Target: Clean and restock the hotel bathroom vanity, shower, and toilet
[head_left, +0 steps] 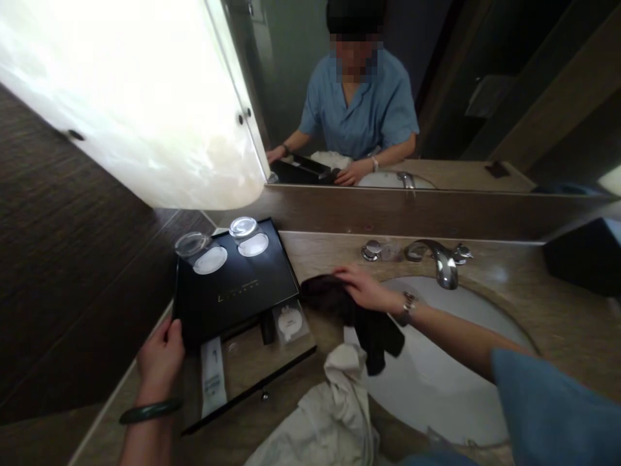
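My left hand (162, 353) grips the left side of a black amenity box (242, 298), its fingers partly hidden behind the edge. The box's drawer (250, 385) is pulled out towards me. In it lie a white sachet (212, 375) and a clear packet with a round white label (290, 322). Two upturned glasses (193, 244) (243, 226) are on top of the box, near white paper discs (210, 260). My right hand (361, 288) is closed on a dark cloth (378, 330) against the box's right side; the cloth hangs over the basin rim.
A crumpled white towel (330, 414) lies on the stone counter in front, beside the white basin (436, 375). Behind the basin stands a chrome tap (444, 265). A black box (585, 255) is at the right. A mirror (291, 77) and glowing lamp panel (130, 97) rise behind.
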The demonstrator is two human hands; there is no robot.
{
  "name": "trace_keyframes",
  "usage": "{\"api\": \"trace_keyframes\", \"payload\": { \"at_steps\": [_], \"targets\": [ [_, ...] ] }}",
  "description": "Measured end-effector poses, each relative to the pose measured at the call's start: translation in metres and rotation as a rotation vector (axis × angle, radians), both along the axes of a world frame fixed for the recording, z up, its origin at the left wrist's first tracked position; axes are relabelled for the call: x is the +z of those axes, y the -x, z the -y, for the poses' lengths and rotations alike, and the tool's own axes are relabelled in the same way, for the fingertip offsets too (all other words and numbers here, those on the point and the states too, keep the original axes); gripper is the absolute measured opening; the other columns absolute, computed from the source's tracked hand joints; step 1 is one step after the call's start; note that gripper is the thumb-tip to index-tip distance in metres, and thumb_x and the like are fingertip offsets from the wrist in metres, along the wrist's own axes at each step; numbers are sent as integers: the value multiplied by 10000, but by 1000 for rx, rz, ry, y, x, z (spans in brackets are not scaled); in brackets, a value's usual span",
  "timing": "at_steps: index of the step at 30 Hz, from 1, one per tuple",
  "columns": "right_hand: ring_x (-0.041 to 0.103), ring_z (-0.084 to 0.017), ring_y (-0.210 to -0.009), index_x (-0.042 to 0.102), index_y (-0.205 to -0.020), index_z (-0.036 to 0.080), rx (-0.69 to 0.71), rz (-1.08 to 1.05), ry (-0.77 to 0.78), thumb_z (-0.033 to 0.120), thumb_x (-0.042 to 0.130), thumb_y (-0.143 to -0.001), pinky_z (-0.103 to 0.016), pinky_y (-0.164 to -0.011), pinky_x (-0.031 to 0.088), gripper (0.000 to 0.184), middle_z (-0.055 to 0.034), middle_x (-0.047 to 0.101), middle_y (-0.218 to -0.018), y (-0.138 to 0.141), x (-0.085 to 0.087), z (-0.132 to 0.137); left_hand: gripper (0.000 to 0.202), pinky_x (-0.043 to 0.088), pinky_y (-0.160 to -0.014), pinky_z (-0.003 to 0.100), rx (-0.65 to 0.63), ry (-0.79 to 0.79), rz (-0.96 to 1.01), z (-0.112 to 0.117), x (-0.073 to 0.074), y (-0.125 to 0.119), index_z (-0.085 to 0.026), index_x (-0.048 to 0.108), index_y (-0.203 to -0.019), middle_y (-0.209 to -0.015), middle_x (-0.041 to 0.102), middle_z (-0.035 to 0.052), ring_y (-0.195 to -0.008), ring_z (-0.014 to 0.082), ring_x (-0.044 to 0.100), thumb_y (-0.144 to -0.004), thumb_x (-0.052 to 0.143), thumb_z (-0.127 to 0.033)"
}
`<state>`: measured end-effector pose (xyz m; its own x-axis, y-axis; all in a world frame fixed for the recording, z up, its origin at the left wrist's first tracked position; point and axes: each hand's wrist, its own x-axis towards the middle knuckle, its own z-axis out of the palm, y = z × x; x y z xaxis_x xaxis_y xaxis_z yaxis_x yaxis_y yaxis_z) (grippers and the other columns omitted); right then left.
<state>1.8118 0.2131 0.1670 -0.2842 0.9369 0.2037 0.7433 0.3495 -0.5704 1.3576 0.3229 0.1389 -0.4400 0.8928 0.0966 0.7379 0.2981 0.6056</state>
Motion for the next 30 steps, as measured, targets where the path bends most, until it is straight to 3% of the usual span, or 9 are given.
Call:
{"api": "trace_keyframes", "payload": {
  "at_steps": [3,5,7,12,15,21,24,27,30],
  "targets": [
    [327,-333,-1442,588,-1418,179,-190,148,-53,304,639,-952,-557,-1188,298,486,-163,445,-1556,16,4,-99,409,512,-1049,547,38,60,-21,4,13,-6,-143,704,-1253,-1151,768,112,-1213,369,649,-905,595,-328],
    [270,-363,-1471,545,-1456,164,-168,256,-9,329,674,-934,-604,-1195,240,562,-166,423,-1578,35,-4,-129,479,503,-1050,560,20,108,-51,7,23,-11,-104,682,-1306,-1213,742,162,-1232,391,631,-911,568,-349],
    [305,-350,-1450,550,-1440,143,-78,325,-10,267,624,-954,-598,-1197,219,507,-166,479,-1532,49,-18,-112,521,500,-1053,548,10,135,-61,9,31,-15,-74,666,-1334,-1268,711,201,-1233,400,628,-920,545,-366],
    [429,-286,-1338,620,-1353,276,295,314,-32,179,519,-977,-527,-1136,297,401,-102,601,-1388,32,-49,15,561,498,-1060,532,47,130,-60,11,33,-16,-63,650,-1362,-1278,695,231,-1215,408,640,-939,521,-408],
    [461,-285,-1298,640,-1342,306,300,329,2,109,538,-921,-506,-1098,343,476,-93,607,-1372,4,-51,8,542,467,-1114,501,4,49,22,17,29,-18,-38,653,-1346,-1295,689,228,-1250,380,626,-927,545,-365],
    [488,-353,-1268,697,-1282,176,-308,250,56,58,479,-896,-553,-1025,441,459,-171,603,-1373,13,-22,-135,497,428,-1166,362,-34,-136,318,26,12,-23,-18,637,-1337,-1387,645,198,-1323,265,593,-931,533,-286],
    [602,-267,-1114,739,-1163,161,-222,187,55,68,494,-887,-429,-988,506,381,-134,692,-1178,14,7,-139,447,464,-1129,341,-39,-167,365,23,1,-20,-41,678,-1283,-1331,684,188,-1272,252,632,-941,547,-299],
    [610,-229,-1102,718,-1222,228,-41,41,-160,185,505,-946,-393,-1013,506,351,-87,679,-1173,20,44,-113,438,468,-1122,359,-48,-192,402,22,-8,-18,-55,697,-1251,-1302,700,187,-1269,263,634,-978,513,-344],
    [518,-271,-1244,679,-1329,298,296,134,-278,278,585,-952,-468,-1082,439,390,-88,605,-1349,77,64,-107,441,451,-1129,331,-78,-200,413,23,-10,-20,-70,675,-1291,-1347,681,165,-1301,238,612,-1017,449,-332]
  ]
}}
